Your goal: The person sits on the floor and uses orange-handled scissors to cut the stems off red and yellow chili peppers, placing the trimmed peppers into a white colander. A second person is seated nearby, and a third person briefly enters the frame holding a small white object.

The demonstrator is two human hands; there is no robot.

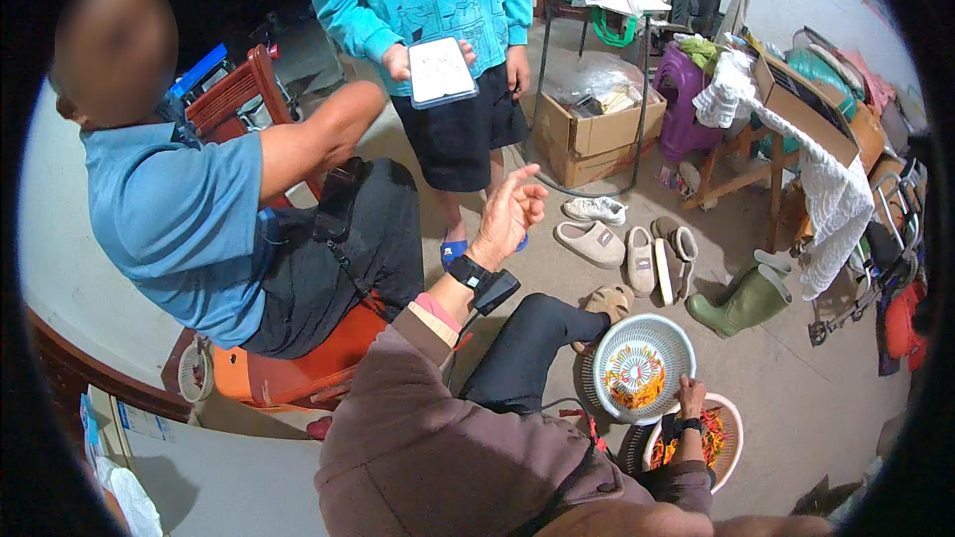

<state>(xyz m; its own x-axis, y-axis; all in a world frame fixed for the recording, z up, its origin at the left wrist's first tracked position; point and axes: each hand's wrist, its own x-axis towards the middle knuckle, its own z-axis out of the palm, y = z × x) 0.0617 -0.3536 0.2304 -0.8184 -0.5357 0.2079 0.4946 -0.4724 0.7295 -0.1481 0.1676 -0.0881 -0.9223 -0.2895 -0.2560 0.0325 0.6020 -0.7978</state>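
My left hand (511, 215) is raised in front of me with nothing in it, fingers apart and a little bent. A black device is strapped to its wrist. Down at the right, my right hand (692, 394) grips the rim of a white plastic colander (640, 330). Orange, red and yellow chili peppers (638, 380) lie scattered over the colander's bottom. Beside it, partly under my right forearm, stands a pinkish plastic basket (737, 429) holding more red, orange and green chilies (712, 432).
A seated person in a blue shirt (171, 216) is at the left. Another person in a turquoise jacket (425, 0) stands ahead holding a white tablet-like object (440, 71). Slippers (591, 242), green rubber boots (742, 298), a cardboard box (597, 138) and a purple stool (683, 104) occupy the floor.
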